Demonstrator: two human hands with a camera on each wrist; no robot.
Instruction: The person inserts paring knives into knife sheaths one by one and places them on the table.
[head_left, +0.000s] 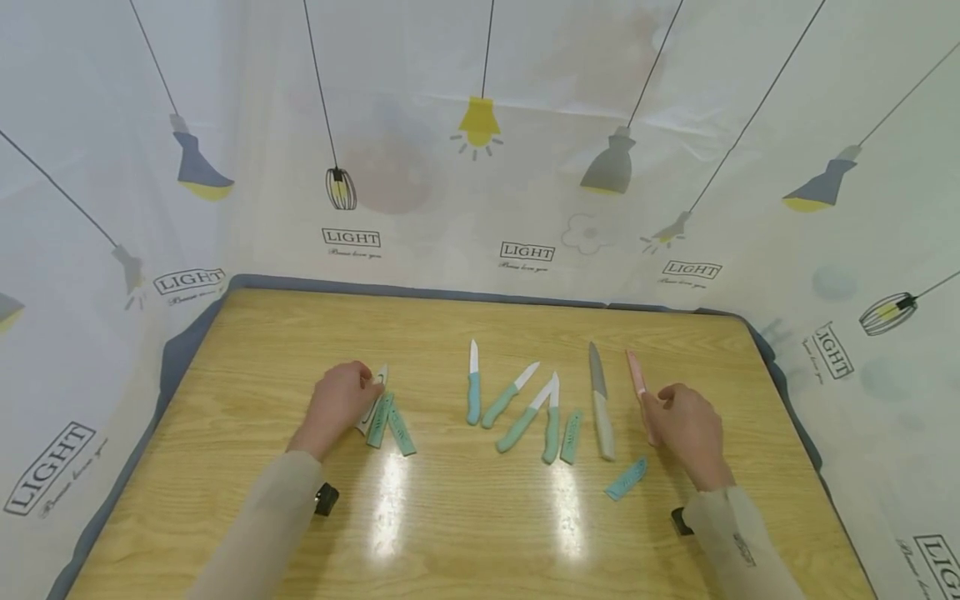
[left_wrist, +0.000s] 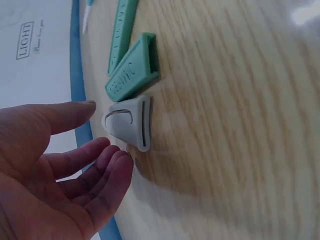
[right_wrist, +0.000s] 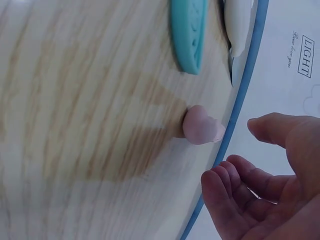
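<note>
Over a white blade sheath (head_left: 365, 422) on the left of the table, my left hand (head_left: 341, 404) hovers, fingers loosely bent. The left wrist view shows a gap between thumb and fingers, with the slotted sheath (left_wrist: 131, 124) just past the fingertips. Two green sheaths, one lettered (left_wrist: 127, 75), lie beside it. On the right, my right hand (head_left: 686, 429) is beside a pink knife (head_left: 636, 371), its blade pointing away. In the right wrist view the thumb and fingers stand apart, holding nothing, near the knife's rounded pink handle (right_wrist: 197, 125).
Between the hands lie a blue-handled knife (head_left: 474, 396), several green-handled knives (head_left: 552, 433) with white blades, and a cream-handled knife (head_left: 602, 425) with a grey blade. A green sheath (head_left: 571, 437) and a teal sheath (head_left: 627, 479) lie nearer me. Printed sheeting (head_left: 420, 258) surrounds the wooden table.
</note>
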